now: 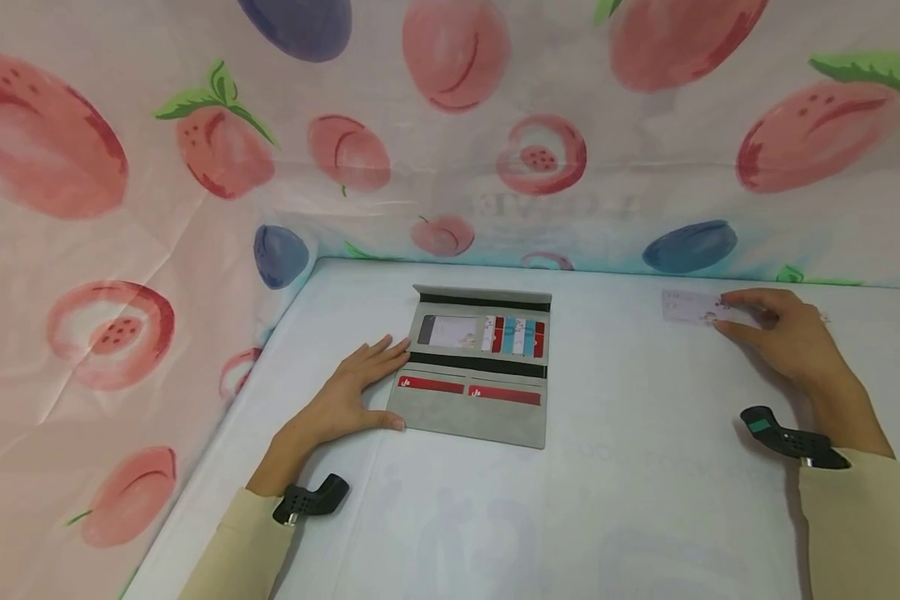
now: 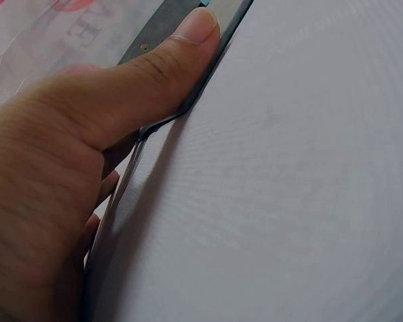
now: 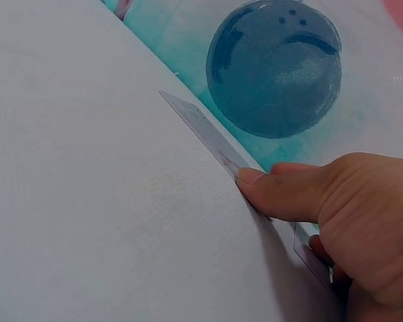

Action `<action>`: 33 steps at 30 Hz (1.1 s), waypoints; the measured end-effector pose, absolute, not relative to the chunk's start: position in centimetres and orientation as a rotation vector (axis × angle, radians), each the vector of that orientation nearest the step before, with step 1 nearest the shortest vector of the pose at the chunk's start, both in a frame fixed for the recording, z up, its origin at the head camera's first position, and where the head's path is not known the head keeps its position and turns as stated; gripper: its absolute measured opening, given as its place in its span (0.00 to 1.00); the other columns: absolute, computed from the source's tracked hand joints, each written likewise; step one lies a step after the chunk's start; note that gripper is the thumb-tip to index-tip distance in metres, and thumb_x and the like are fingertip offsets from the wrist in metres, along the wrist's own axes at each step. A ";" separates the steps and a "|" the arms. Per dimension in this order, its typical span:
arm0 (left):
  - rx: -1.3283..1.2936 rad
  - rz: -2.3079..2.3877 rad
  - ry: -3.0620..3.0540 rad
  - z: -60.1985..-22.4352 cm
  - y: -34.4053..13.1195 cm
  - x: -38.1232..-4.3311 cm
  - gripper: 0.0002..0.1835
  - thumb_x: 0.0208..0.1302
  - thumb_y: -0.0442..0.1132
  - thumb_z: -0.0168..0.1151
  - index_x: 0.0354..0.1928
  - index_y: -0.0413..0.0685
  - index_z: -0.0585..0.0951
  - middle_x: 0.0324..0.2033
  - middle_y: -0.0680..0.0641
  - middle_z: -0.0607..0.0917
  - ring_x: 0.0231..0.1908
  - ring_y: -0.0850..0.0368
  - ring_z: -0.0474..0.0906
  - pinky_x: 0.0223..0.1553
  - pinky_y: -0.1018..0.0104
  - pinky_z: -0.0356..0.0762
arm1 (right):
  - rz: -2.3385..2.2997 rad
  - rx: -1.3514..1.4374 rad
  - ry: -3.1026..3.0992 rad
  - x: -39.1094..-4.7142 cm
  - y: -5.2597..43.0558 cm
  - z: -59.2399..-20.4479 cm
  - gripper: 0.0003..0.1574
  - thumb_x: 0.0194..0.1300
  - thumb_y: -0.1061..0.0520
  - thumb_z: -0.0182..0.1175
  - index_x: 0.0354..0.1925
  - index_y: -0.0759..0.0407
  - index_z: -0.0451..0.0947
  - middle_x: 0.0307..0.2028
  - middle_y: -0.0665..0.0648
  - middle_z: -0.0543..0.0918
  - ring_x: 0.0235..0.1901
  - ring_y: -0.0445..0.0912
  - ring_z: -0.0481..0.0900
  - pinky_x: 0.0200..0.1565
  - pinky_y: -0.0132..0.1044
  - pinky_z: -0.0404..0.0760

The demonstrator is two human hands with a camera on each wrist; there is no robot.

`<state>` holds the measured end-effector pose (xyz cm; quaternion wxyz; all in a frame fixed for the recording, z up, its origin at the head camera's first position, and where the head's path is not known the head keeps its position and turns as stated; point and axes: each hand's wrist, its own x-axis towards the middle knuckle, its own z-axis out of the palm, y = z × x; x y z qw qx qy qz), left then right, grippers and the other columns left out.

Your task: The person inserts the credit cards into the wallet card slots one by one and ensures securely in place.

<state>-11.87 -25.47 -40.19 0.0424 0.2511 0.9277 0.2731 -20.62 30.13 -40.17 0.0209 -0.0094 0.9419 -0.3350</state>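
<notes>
A grey wallet (image 1: 472, 427) lies unfolded on the white table. Its upper half holds a pale card (image 1: 452, 331) and a row of several narrow red, blue and white strips (image 1: 515, 337). Two red cards (image 1: 431, 385) show in the lower pockets. My left hand (image 1: 337, 400) rests at the wallet's left edge, fingers spread; its thumb lies on the lower corner. Off to the right, my right hand (image 1: 791, 342) pinches a pale lilac printed card (image 1: 686, 307) between thumb and fingers. In the right wrist view, part of another pale piece (image 3: 310, 263) shows beneath that hand.
A fruit-printed cloth (image 1: 450, 167) hangs behind the table (image 1: 645, 500) and along its left side. The lilac card is close to the table's back edge. Black devices are strapped to both wrists, the left one (image 1: 311, 498) and the right one (image 1: 791, 437).
</notes>
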 end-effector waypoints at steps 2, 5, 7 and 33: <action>0.766 0.835 2.837 -40.1 -25.5 -11.9 0.52 0.43 0.57 0.76 0.71 0.47 0.64 0.71 0.52 0.59 0.72 0.51 0.44 0.71 0.50 0.37 | -1.039 -0.031 2.917 -20.6 30.1 -40.1 0.40 0.65 0.35 0.56 0.62 0.61 0.68 0.64 0.74 0.61 0.61 0.73 0.58 0.57 0.71 0.57; 0.768 0.836 2.838 -40.1 -25.5 -11.9 0.52 0.43 0.57 0.76 0.71 0.48 0.64 0.71 0.52 0.59 0.72 0.51 0.44 0.71 0.50 0.37 | -1.020 -0.040 2.917 -20.7 30.1 -40.0 0.39 0.66 0.35 0.55 0.62 0.61 0.68 0.64 0.75 0.60 0.60 0.73 0.57 0.56 0.72 0.57; 0.771 0.837 2.840 -40.1 -25.5 -11.9 0.52 0.43 0.57 0.76 0.71 0.47 0.64 0.71 0.52 0.59 0.72 0.51 0.44 0.71 0.50 0.37 | -0.996 -0.054 2.921 -20.7 30.1 -40.0 0.39 0.67 0.36 0.54 0.63 0.61 0.68 0.64 0.75 0.59 0.59 0.74 0.57 0.54 0.73 0.57; 0.768 0.842 2.841 -40.1 -25.4 -11.8 0.51 0.43 0.56 0.77 0.70 0.47 0.65 0.71 0.53 0.60 0.72 0.51 0.44 0.71 0.51 0.37 | -0.922 -0.063 3.026 -20.9 29.7 -39.7 0.40 0.65 0.45 0.61 0.65 0.66 0.64 0.57 0.80 0.57 0.54 0.74 0.56 0.46 0.73 0.62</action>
